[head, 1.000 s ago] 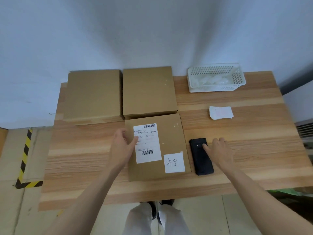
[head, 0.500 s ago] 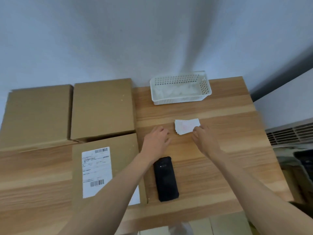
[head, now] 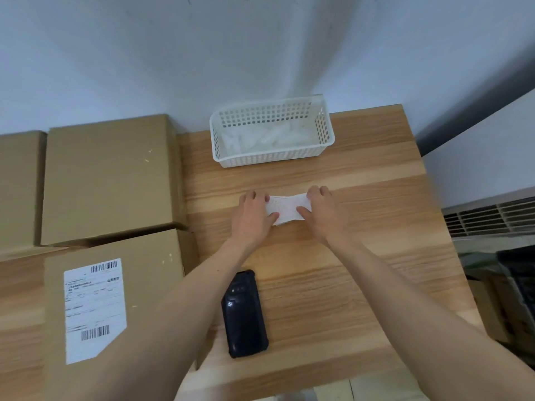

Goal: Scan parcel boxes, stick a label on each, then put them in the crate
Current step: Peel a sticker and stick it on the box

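Left hand (head: 254, 211): pinches small white paper label stack (head: 286, 208), steadying it.
Right hand (head: 320, 211): pinches opposite edge, likely peeling one.

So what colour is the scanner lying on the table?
Black all over, the scanner lies near the table's front edge; the head view shows it best.

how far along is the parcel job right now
Early on. The scanner lies on the table, so the near box looks scanned, though that is a guess. In hand: the left hand and right hand are on the labels. Left: sticking and crating. Two more boxes wait behind it.
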